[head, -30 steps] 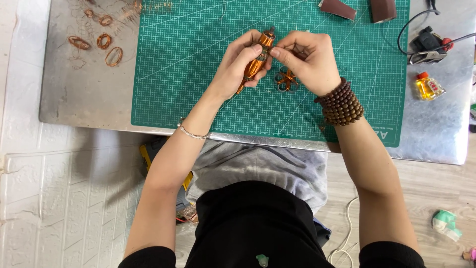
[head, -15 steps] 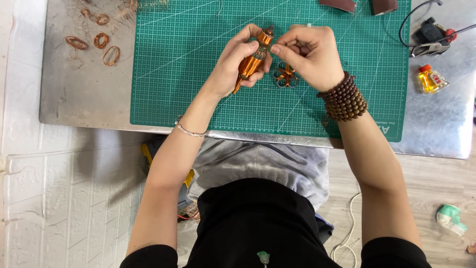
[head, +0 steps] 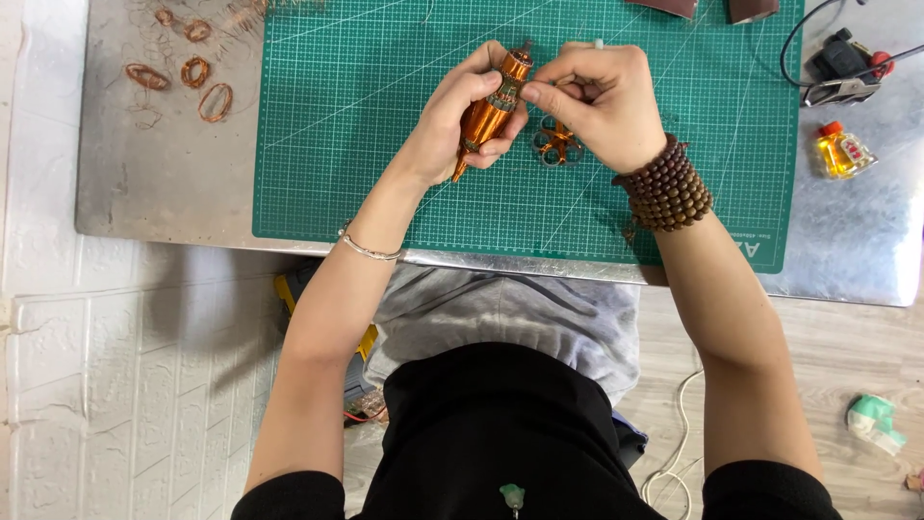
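Copper-wound armature (head: 489, 108), gripped in closed left hand (head: 460, 120); right hand (head: 606, 101), fingers pinched at its upper end, now shifted slightly higher above winding core (head: 558, 144), indicating work continues.

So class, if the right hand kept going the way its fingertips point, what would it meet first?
The right hand points left, so it would probably first meet the copper-wound rotor held in the left hand.

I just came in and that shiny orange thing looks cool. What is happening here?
A person sits at a metal table covered by a green cutting mat. The left hand holds a copper-orange, wire-wound cylinder above the mat. The right hand pinches at its upper end. A small round copper-spoked part lies on the mat beneath the hands.
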